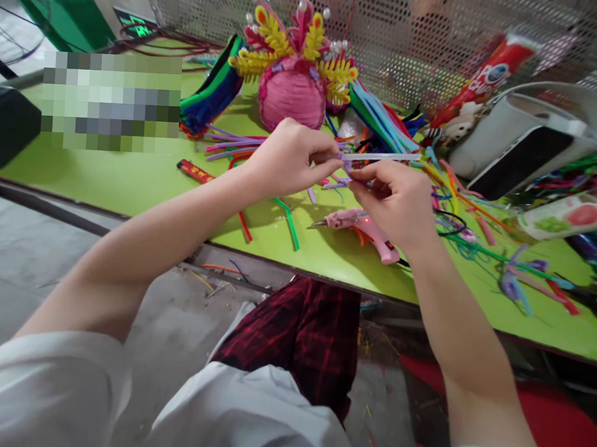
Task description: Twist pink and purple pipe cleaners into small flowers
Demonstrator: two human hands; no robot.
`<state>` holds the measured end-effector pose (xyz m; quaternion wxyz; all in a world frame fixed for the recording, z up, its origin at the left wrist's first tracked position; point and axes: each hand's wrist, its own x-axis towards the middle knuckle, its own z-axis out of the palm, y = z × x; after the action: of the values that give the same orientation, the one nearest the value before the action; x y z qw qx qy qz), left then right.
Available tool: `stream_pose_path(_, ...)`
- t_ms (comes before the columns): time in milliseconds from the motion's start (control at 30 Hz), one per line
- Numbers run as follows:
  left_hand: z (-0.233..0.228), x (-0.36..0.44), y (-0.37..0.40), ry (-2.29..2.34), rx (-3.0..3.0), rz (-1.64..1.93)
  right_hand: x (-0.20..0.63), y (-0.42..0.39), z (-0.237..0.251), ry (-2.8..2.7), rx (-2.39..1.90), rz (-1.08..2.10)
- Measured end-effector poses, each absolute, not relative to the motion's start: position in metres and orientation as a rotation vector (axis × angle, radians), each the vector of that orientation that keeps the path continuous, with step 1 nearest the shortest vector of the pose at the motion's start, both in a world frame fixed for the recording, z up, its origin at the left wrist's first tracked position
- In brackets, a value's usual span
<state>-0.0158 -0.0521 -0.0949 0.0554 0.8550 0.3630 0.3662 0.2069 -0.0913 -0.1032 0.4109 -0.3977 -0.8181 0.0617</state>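
At the far left, a black box [6, 127] sits at the edge of the lime-green table [130, 181], beside a blurred patch. Further right, a fanned bundle of green, blue and black pipe cleaners [212, 92] leans near a round pink wrapped ornament with yellow and red fuzzy fronds and white beads [293, 76].

The left hand [286, 159] reaches in from the lower left, forearm bare, wrist raised above the table; its fingers are curled closed, pinching the end of a pale lilac pipe cleaner [377, 157] that runs level to the right. A bent green pipe cleaner [291, 223] lies on the table beneath.

The right hand [394, 202] comes in from the lower right, palm turned towards the left hand, thumb and forefinger closed on a small purple piece [336, 184] just below the lilac pipe cleaner. A pink hot-glue gun [363, 228] lies on the table just under it.

Right of that, loose coloured pipe cleaners [478, 226] scatter before a white and black device [517, 151].
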Motion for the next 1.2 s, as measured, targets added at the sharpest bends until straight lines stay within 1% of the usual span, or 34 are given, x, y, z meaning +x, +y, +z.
stream_pose_path(133,-0.098,-0.018,-0.048,1.263,2.821,0.967,0.206,-0.095,-0.102,-2.085,-1.014,0.198)
stream_pose_path(233,-0.098,-0.019,-0.048,1.277,3.003,0.803,0.206,-0.100,-0.096,-2.078,-1.024,0.258)
stream_pose_path(367,-0.100,-0.019,-0.048,1.137,3.201,0.725,0.212,-0.102,-0.087,-2.102,-1.023,0.255)
stream_pose_path(533,-0.101,-0.020,-0.048,0.788,3.334,0.723,0.219,-0.100,-0.083,-2.102,-1.007,0.310)
stream_pose_path(667,-0.101,-0.020,-0.048,0.568,3.307,0.859,0.222,-0.095,-0.084,-2.036,-1.045,0.437)
stream_pose_path(867,-0.102,-0.019,-0.048,0.200,3.157,1.302,0.233,-0.081,-0.087,-1.870,-1.034,0.755)
stream_pose_path(967,-0.101,-0.017,-0.052,0.260,2.983,1.311,0.237,-0.075,-0.090,-1.786,-0.970,0.940)
stream_pose_path(1067,-0.102,-0.015,-0.054,0.431,2.850,1.275,0.235,-0.072,-0.095,-1.729,-0.979,1.062)
stream_pose_path(1133,-0.104,-0.014,-0.051,0.581,2.744,1.288,0.232,-0.073,-0.098,-1.727,-1.006,1.022)
stream_pose_path(1200,-0.107,-0.014,-0.045,0.755,2.614,1.320,0.227,-0.077,-0.099,-1.770,-1.055,0.882)
